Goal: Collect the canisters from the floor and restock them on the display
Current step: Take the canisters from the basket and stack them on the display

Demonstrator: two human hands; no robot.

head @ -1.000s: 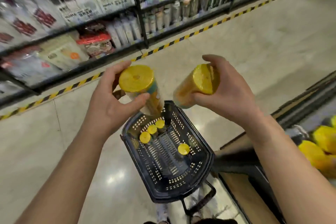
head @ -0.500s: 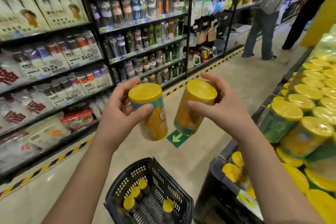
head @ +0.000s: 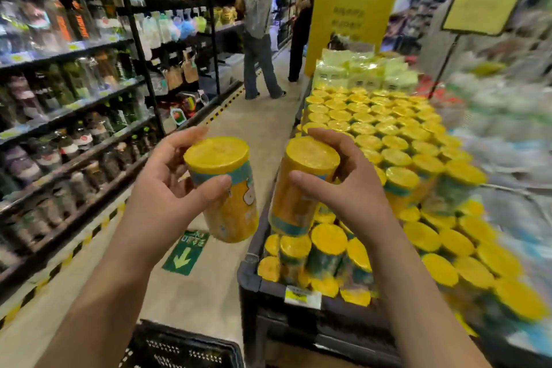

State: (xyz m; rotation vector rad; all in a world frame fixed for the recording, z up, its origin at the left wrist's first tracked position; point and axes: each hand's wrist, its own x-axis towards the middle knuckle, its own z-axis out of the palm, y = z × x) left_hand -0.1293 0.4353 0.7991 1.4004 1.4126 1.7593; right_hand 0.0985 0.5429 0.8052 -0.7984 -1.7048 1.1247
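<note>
Holding a yellow-lidded canister apiece, the two hands are up side by side. The left hand [head: 161, 197] is curled round the left canister [head: 230, 197] just under its lid, with the thumb across the near side and the fingers behind. The right hand [head: 352, 188] grips the right canister [head: 298, 188] the same way, thumb in front and fingers wrapped over the far rim. Both canisters tilt, their bases leaning toward each other, close but apart.

Beyond and below the right hand lies the display bin [head: 268, 287], packed with rows of stocked canisters [head: 388, 140]. The right canister hangs over its near left corner. A price tag [head: 301, 296] sits on the bin's front edge, below the right hand. Under the left forearm the rim of a black basket [head: 179, 349] shows. A green arrow sticker [head: 185, 254] lies on the floor beneath the left canister. Shelves [head: 74, 98] of bottles run past the left hand, and two people [head: 260, 24] stand far up the aisle.
</note>
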